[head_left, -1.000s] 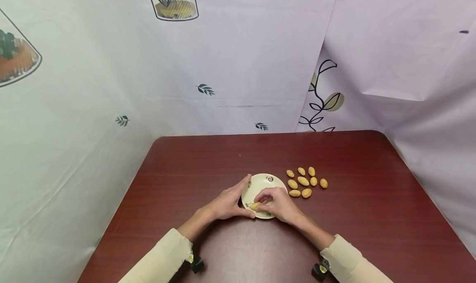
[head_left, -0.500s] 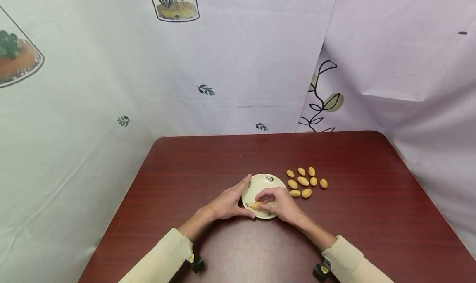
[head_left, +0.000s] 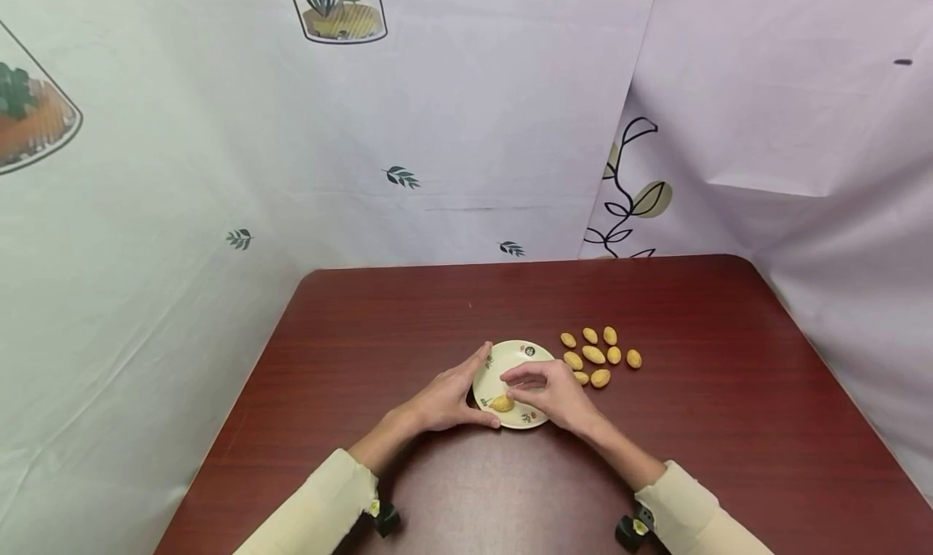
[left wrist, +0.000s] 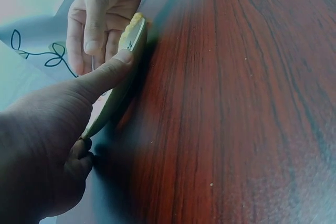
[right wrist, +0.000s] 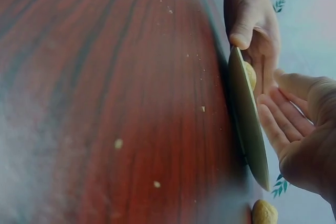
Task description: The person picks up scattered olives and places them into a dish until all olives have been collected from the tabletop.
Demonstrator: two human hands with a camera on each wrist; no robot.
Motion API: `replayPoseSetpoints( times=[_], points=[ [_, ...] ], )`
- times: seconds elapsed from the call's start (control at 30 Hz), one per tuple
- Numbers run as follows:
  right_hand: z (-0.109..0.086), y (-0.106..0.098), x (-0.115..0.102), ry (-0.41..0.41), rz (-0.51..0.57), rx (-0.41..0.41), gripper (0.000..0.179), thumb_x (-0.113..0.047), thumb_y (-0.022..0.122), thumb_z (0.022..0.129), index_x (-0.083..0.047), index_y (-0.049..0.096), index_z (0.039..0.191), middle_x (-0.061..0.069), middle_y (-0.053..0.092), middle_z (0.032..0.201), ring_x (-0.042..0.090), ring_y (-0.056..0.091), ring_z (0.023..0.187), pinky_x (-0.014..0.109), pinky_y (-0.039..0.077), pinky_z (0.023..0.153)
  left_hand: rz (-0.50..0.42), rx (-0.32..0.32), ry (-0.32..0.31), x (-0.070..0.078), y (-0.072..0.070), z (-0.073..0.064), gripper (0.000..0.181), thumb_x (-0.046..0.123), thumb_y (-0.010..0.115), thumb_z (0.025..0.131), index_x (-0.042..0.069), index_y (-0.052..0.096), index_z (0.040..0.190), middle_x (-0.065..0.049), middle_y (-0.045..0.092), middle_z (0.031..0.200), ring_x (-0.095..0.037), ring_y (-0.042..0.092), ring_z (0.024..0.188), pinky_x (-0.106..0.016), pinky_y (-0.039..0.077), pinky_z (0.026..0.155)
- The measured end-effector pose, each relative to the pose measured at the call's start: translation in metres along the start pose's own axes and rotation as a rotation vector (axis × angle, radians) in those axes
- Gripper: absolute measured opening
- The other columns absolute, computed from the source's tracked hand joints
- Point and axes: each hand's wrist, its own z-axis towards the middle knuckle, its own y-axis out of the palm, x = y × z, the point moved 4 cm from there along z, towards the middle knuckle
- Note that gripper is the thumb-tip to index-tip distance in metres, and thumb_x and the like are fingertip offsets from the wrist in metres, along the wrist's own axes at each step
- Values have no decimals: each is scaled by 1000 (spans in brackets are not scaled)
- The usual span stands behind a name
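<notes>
A small round cream plate (head_left: 521, 354) with printed motifs lies on the table in the head view. My left hand (head_left: 445, 397) holds its left side, thumb at the near rim and fingers along the far left rim. One yellow, lumpy, nut-like oval (head_left: 502, 403) rests on the plate near the left thumb; its exact kind does not show. Over the plate is my right hand (head_left: 550, 393), fingers loosely bent and apart from the thumb, with nothing between them. In the right wrist view, the oval (right wrist: 250, 75) sits inside the rim, just beyond the right fingertips.
Several similar yellow ovals (head_left: 594, 355) lie in a loose group right of the plate. Small pale crumbs (right wrist: 118, 144) dot the dark red wooden table (head_left: 379, 320). A printed white cloth (head_left: 466, 134) hangs behind the table and along its sides.
My right thumb and fingers have let go of the yellow oval, leaving it on the plate. That hand has risen slightly and shifted right. The left hand stays on the plate.
</notes>
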Motion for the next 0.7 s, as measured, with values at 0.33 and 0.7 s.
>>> replayPoseSetpoints(
  times=[0.33,0.7],
  points=[
    [-4,-16,-5,-29,13,79,25,-3,81,94,3,78,118,20,78,114,24,78,97,31,61,86,-12,5,-4,-1,1,-1,127,53,90,83,6,11,171,-10,17,176,-23,28,158,-47,34,123],
    [-20,-52,1,7,113,181,30,2,79,94,8,74,123,29,73,120,36,76,106,26,60,87,2,18,2,0,1,-1,127,53,90,83,5,12,171,-13,19,176,-24,28,158,-48,33,123]
  ],
)
